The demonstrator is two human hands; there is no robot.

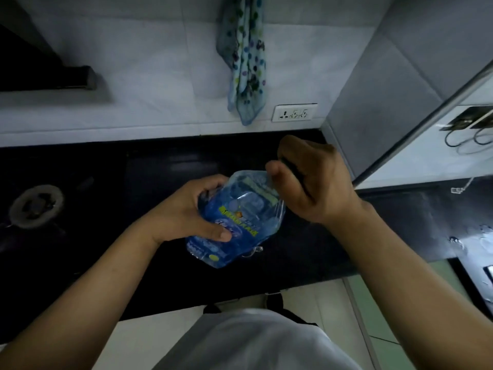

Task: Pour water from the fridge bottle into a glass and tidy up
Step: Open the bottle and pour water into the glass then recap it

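A clear plastic water bottle (240, 217) with a blue label stands over the black counter (160, 161), seen from above. My left hand (186, 212) is wrapped around its body from the left. My right hand (309, 180) is closed over the bottle's top, hiding the neck and cap; a dark edge shows inside the fist. Something small and clear (253, 251), possibly a glass rim, peeks out just behind the bottle's lower right side; most of it is hidden.
A gas burner (36, 204) sits on the counter at the left. A spotted cloth (246, 62) hangs on the tiled wall above a socket plate (294, 112). A grey cabinet side (386, 89) rises at the right. Wet patches lie on the counter's right end (458, 236).
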